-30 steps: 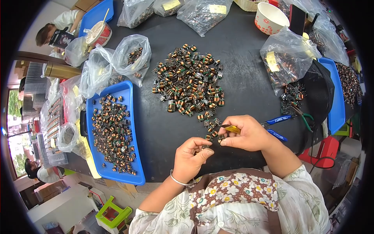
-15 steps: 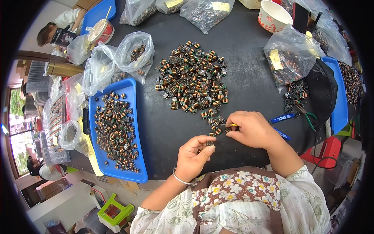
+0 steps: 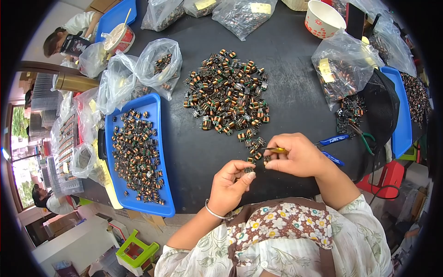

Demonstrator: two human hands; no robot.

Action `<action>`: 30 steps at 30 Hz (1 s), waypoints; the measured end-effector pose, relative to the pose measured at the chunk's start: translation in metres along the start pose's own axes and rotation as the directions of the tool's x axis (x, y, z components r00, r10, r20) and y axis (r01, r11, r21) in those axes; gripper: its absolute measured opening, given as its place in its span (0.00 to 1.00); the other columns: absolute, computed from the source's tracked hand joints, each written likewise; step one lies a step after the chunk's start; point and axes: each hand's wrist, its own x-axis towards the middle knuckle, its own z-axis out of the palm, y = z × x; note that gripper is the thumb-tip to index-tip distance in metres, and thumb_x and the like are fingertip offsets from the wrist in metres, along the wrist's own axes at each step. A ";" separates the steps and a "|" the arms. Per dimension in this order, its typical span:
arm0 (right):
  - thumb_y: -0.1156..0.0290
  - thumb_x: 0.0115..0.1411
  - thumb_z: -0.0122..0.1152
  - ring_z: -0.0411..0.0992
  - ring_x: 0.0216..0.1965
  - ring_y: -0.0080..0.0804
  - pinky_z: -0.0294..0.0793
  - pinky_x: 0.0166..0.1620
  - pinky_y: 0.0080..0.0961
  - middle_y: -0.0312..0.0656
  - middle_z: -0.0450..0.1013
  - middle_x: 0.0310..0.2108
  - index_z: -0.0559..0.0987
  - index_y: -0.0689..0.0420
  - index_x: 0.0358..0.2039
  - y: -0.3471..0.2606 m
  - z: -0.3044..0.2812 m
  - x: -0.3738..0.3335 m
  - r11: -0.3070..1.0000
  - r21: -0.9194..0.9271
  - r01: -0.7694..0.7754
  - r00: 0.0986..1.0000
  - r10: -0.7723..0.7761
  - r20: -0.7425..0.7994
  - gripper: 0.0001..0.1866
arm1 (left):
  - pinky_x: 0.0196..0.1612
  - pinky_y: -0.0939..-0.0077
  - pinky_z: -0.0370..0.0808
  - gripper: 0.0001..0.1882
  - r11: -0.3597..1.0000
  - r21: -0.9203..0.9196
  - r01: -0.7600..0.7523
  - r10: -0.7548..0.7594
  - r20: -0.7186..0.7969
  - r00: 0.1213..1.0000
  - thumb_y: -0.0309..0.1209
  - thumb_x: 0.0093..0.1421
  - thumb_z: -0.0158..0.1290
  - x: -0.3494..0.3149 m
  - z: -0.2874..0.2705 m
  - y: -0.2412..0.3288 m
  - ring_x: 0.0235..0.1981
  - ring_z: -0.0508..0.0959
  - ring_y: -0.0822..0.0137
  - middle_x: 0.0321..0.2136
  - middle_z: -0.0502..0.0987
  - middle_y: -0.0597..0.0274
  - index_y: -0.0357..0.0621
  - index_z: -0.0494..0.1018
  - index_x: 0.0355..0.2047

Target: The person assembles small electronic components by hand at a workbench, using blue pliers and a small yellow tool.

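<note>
My left hand (image 3: 229, 184) is closed in a pinch on a small copper-wound coil (image 3: 249, 170), low over the near part of the black table. Just right of it, my right hand (image 3: 297, 154) grips a thin yellow-handled tool (image 3: 278, 150) with a narrow metal tip pointing left; its exact kind is unclear. Another small coil (image 3: 267, 159) shows at the right fingertips, seemingly pinched there too. Several loose coils (image 3: 254, 144) lie just beyond both hands, trailing from a big coil pile (image 3: 228, 92) in the middle of the table.
A blue tray (image 3: 168, 194) of coils stands on the left. Right of my right hand lie blue-handled pliers (image 3: 334, 139), green-handled pliers (image 3: 368, 143) and a dark heap of parts (image 3: 350, 111). Plastic bags (image 3: 344, 69) and a paper bowl (image 3: 325, 21) stand farther off. Another person (image 3: 78, 27) sits far left.
My right hand has shifted slightly left and down, and a coil now shows at its fingertips. The yellow tool shows more of its length. My left hand has barely moved.
</note>
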 end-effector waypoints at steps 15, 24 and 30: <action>0.68 0.50 0.60 0.71 0.24 0.37 0.69 0.26 0.29 0.42 0.70 0.23 0.73 0.58 0.27 -0.001 0.014 -0.003 0.967 0.123 0.221 0.975 -0.215 -0.064 0.08 | 0.15 0.89 0.60 0.06 0.882 -0.429 0.197 -0.122 0.195 0.973 0.27 0.59 0.47 0.004 0.001 0.001 0.16 0.67 0.79 0.23 0.71 0.63 0.41 0.66 0.36; 0.72 0.50 0.55 0.70 0.21 0.39 0.69 0.22 0.30 0.40 0.71 0.22 0.74 0.57 0.28 -0.008 0.014 -0.006 0.952 -0.098 0.291 0.954 -0.296 -0.038 0.04 | 0.15 0.89 0.58 0.06 0.887 -0.433 0.157 -0.098 0.156 0.983 0.25 0.59 0.47 0.003 -0.002 -0.002 0.16 0.67 0.78 0.29 0.75 0.56 0.42 0.67 0.37; 0.72 0.50 0.55 0.71 0.21 0.39 0.69 0.22 0.31 0.40 0.71 0.21 0.74 0.57 0.27 -0.009 0.017 -0.009 0.941 -0.173 0.291 0.950 -0.306 -0.068 0.04 | 0.15 0.89 0.58 0.06 0.891 -0.425 0.159 -0.101 0.154 0.983 0.25 0.59 0.47 0.004 -0.001 -0.003 0.16 0.67 0.77 0.29 0.75 0.56 0.42 0.67 0.37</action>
